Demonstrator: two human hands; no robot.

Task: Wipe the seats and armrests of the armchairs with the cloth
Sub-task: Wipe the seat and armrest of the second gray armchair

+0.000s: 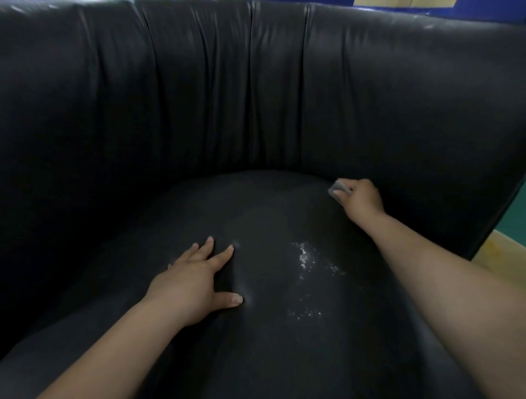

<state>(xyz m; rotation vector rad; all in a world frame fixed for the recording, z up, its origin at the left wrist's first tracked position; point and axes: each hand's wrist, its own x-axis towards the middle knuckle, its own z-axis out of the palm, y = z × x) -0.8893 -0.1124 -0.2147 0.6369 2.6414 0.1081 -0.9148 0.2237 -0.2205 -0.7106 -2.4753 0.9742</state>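
now cloth [337, 188] in right hand [360, 200]

A strip of yellow floor [496, 250] with a green patch [512, 225] beyond it shows at the right edge, while a blue wall [466, 10] bearing a pale yellow panel [381, 3] runs along the top right

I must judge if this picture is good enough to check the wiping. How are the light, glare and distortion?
Head view: dim light, the black seat loses detail; small glare on the backrest top; wide-angle bending at the edges; white specks stay visible between the hands; left hand flat on the seat, right hand grips the cloth, slightly soft.
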